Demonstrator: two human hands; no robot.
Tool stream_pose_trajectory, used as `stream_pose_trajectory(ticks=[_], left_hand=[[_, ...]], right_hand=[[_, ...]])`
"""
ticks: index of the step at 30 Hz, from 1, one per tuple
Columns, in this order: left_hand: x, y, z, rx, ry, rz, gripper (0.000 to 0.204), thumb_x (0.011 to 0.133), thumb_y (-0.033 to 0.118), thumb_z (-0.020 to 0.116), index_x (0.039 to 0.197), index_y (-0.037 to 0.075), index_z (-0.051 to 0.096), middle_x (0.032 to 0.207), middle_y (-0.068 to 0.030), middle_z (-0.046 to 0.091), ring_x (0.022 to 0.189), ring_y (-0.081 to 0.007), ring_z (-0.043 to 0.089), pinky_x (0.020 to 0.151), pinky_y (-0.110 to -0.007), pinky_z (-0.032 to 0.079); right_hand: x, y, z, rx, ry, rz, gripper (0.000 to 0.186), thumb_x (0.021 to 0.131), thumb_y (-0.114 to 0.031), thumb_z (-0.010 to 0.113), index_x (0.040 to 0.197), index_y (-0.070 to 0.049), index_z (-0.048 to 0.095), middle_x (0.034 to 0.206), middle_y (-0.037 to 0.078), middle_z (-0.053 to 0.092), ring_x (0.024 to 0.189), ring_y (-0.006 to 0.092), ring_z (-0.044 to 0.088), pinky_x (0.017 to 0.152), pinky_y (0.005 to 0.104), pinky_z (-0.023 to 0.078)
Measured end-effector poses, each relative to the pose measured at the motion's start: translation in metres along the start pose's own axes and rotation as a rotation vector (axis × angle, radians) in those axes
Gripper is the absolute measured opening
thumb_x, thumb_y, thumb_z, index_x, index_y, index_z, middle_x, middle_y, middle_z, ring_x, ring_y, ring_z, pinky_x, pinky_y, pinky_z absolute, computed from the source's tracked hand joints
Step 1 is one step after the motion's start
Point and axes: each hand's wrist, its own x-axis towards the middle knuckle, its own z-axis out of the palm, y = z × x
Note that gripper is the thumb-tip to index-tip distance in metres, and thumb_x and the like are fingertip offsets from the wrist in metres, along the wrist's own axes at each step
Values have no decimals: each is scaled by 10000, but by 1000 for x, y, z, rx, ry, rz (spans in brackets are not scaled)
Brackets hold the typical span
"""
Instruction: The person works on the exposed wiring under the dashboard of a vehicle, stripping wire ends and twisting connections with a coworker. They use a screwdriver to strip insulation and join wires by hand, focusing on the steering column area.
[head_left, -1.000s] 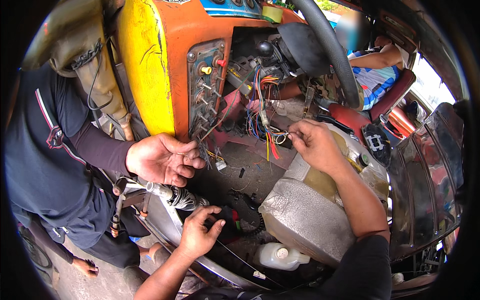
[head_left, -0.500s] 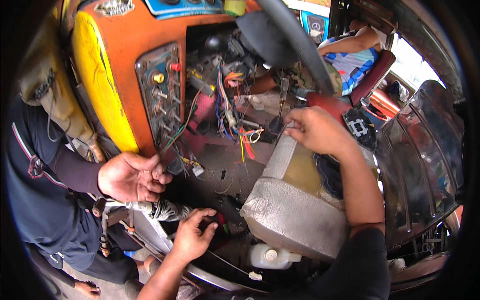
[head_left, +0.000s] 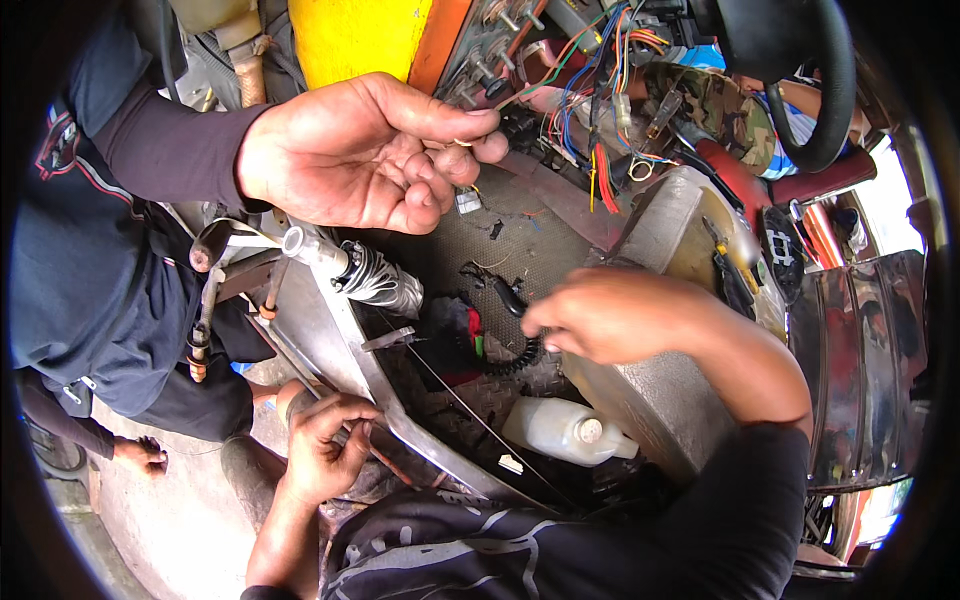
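My left hand [head_left: 330, 445] is low at the left, beside the metal door-sill edge. Its fingers are curled with the thumb against them; whatever they pinch, if anything, is too small to make out. Over the floor at the centre is my right hand [head_left: 615, 315], fingers bent together and pointing left, slightly blurred; what they hold, if anything, is hidden. It is beside the grey padded cover [head_left: 650, 385]. Another person's hand [head_left: 370, 155] is held palm up at the upper left, a small pale piece between thumb and finger. Coloured wires [head_left: 605, 120] hang beyond it.
A white plastic jug [head_left: 565, 430] lies near my right forearm. A coiled black cord [head_left: 520, 355] is on the floor. Pliers [head_left: 730, 255] rest on the cover. The steering wheel [head_left: 840, 100] is at the upper right, with a seated person in camouflage behind. A wrapped wire bundle [head_left: 380, 285] leans at the sill.
The view has shifted. My right hand has left the cover's far edge and come over the floor. My left hand moved left and its fingers closed. The other person's hand appears nearer.
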Motion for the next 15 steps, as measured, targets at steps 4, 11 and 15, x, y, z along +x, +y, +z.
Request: stream_pose_trajectory(ticks=[4, 11, 15], left_hand=[[-26, -3, -4, -4, 60, -66, 217, 886, -110, 677, 1042, 18, 757, 1003, -119, 797, 964, -261, 763, 894, -373, 579], [-98, -68, -51, 196, 206, -329, 221, 919, -67, 684, 1117, -3, 758, 1041, -151, 792, 924, -259, 788, 768, -371, 630], [-158, -112, -115, 187, 478, -731, 235, 933, -32, 668, 1144, -18, 772, 1058, -177, 812, 948, -255, 799, 825, -375, 622]], right_hand=[[68, 10, 3, -221, -142, 88, 195, 982, -149, 702, 1083, 6, 763, 938, 274, 767, 922, 467, 753, 852, 560, 584], [109, -30, 12, -250, -146, 86, 204, 972, -194, 741, 998, 2, 788, 971, 276, 777, 949, 450, 770, 837, 554, 606], [92, -78, 22, -151, -174, -98, 439, 935, -273, 819, 1270, -11, 715, 1099, 256, 761, 1033, 463, 725, 937, 535, 573]])
